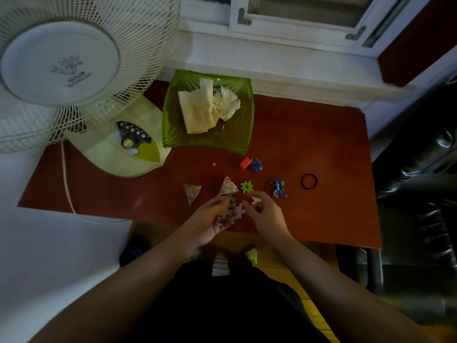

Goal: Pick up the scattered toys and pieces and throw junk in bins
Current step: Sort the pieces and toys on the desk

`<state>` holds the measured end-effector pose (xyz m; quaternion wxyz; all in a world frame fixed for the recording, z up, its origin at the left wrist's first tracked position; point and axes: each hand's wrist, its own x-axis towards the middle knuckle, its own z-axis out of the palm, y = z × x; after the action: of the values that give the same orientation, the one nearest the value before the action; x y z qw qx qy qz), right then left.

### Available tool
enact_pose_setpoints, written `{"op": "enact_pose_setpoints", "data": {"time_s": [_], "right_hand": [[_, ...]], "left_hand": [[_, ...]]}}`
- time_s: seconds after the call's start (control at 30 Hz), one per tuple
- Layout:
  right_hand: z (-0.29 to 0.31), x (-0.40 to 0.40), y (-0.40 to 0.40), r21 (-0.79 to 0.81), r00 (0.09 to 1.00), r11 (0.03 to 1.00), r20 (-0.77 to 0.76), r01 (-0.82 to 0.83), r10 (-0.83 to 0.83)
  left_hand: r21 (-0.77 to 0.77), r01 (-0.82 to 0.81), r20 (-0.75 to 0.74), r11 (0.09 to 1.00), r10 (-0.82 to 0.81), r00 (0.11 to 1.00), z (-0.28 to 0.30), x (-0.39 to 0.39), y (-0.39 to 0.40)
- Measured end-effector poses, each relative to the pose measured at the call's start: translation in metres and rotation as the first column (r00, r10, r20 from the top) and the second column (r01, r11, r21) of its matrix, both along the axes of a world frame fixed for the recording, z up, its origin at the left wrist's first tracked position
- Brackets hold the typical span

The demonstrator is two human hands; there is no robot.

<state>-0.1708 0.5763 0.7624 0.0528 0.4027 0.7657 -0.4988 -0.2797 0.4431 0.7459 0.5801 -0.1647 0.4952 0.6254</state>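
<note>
My left hand (212,219) grips a bunch of pale puzzle pieces (236,211) and a torn wrapper scrap (228,186) above the near edge of the red-brown table (321,149). Beside it, my right hand (265,214) pinches a small white piece (256,199). Loose on the table lie a triangular wrapper scrap (191,191), a green interlocking piece (246,187), a blue toy frog (279,188), a black hair band (309,181), an orange block (245,163) touching a blue gear piece (256,165), and a tiny orange bead (214,164).
A green plastic bin (242,134) holding crumpled paper (210,105) stands at the table's back. A white fan (61,70) with its base (118,149) occupies the left. A black leather seat (420,169) is on the right, a window sill (272,58) behind.
</note>
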Motion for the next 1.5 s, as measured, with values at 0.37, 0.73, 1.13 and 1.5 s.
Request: {"op": "enact_pose_setpoints", "data": {"time_s": [0.37,0.73,1.13,1.5], "right_hand": [[-0.019,0.015,-0.05,0.361,0.686,0.628,0.602,-0.69,0.408],[-0.026,0.007,-0.063,0.434,0.731,0.644,0.612,-0.63,0.302],[-0.048,0.018,-0.076,0.716,0.907,0.56,0.284,-0.417,0.312],[-0.003,-0.013,-0.063,0.048,0.984,0.988,-0.096,-0.144,0.148]], "left_hand": [[-0.03,-0.014,-0.107,0.999,0.011,0.994,-0.004,-0.022,-0.028],[-0.055,0.085,-0.071,0.995,-0.088,0.994,0.004,-0.03,-0.036],[-0.037,0.101,-0.072,0.994,-0.104,0.992,0.004,-0.039,-0.049],[-0.052,0.15,-0.047,0.987,-0.152,0.987,0.012,-0.041,-0.036]]}}
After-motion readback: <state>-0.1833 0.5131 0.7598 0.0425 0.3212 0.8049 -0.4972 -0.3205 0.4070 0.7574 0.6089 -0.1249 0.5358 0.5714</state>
